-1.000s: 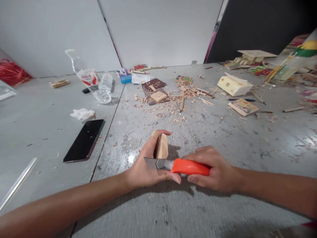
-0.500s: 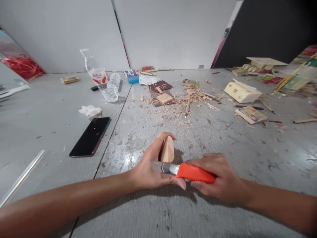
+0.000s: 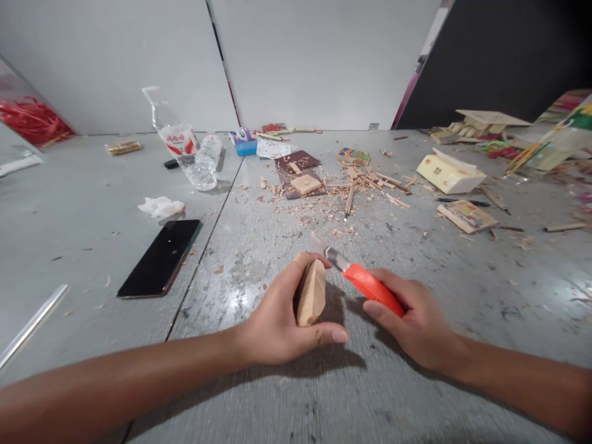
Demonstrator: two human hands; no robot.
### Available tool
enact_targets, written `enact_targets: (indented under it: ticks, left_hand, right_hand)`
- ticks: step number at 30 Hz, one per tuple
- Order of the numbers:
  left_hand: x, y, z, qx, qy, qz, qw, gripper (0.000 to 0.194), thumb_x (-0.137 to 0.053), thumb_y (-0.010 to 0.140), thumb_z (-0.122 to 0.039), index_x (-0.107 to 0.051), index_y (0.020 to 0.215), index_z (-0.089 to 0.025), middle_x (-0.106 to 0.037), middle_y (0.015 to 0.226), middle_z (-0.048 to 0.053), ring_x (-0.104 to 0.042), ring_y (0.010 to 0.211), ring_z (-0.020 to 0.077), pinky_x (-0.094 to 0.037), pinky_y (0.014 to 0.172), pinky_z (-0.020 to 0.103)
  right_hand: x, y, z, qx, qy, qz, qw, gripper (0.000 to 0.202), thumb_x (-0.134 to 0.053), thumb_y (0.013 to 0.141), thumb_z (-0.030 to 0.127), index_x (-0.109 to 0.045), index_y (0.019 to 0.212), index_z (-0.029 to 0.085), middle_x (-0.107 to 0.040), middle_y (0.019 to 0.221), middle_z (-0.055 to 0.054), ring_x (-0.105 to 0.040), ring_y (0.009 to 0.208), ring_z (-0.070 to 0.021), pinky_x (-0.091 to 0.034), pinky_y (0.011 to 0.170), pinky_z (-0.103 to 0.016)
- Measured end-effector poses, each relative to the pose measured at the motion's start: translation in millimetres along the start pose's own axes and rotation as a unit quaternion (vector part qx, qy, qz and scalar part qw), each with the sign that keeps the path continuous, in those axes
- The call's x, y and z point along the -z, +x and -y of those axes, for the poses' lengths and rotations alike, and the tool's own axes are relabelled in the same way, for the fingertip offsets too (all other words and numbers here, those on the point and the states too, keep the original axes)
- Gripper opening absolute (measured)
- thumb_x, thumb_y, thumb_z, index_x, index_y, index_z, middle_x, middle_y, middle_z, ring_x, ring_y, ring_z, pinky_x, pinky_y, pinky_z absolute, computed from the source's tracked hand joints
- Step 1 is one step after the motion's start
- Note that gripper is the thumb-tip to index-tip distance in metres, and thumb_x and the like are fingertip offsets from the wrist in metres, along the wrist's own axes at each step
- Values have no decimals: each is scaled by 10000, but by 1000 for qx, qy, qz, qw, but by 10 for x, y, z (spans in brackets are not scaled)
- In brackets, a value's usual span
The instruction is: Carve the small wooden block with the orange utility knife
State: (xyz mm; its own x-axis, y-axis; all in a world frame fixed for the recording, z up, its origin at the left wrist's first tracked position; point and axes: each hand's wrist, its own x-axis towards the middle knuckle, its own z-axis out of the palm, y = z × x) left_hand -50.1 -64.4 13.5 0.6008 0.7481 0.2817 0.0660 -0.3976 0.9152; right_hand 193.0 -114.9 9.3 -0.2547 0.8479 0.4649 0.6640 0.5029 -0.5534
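Observation:
A pale carved wood piece (image 3: pixel 312 295) stands on edge in my left hand (image 3: pixel 282 317), its fingers behind the piece and the thumb stretched out along the near side. My right hand (image 3: pixel 411 314) is wrapped round the orange handle of a utility knife (image 3: pixel 372 287). The knife's blade points up and to the left, just beyond the far end of the wood, and looks apart from it. Wood shavings (image 3: pixel 345 232) lie on the grey table (image 3: pixel 259 394) beyond both hands.
A black phone (image 3: pixel 161 258), crumpled tissue (image 3: pixel 161 207) and plastic bottle (image 3: pixel 185 145) are on the left. Further back lie a dark brown sheet (image 3: pixel 298 161) and a small wooden block (image 3: pixel 306 184). A cream house-shaped piece (image 3: pixel 451 172) and a picture block (image 3: pixel 467 216) sit at right.
The knife has moved away from me, from across my left palm to past the far end of the wood, and its blade has swung upward. More of the wood piece shows.

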Motion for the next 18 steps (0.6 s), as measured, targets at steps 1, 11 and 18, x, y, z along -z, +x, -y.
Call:
enact_targets:
  ticks: [1,11,18]
  left_hand:
    - [6,0,-14,-2,4,9,1000,731,-847,781,-646,-504,1263,-217,-590,987,40,-527,801,183,-465,682,299]
    - [36,3,-36,-85,11,67,994,718,-830,816,-358,-480,1432,-243,-570,1359,122,-581,1240,330,-493,1118,498]
    - [54,64,-56,-127,-12,148,981,817,-855,742,-308,-509,1481,-276,-532,1474,147,-532,1369,385,-439,1192,593]
  right_hand:
    - [5,8,1,-11,9,6,1000,348,-519,1086,502,-661,1191,202,-756,827,-13,-680,646,-169,-509,593,-285]
    - [-20,74,15,-34,101,112,988,249,-576,1040,417,-650,1126,195,-682,792,5,-593,656,-158,-455,608,-269]
    - [-65,72,4,-26,96,113,989,170,-615,994,278,-674,1138,210,-776,1032,-64,-723,878,-218,-553,774,-329]
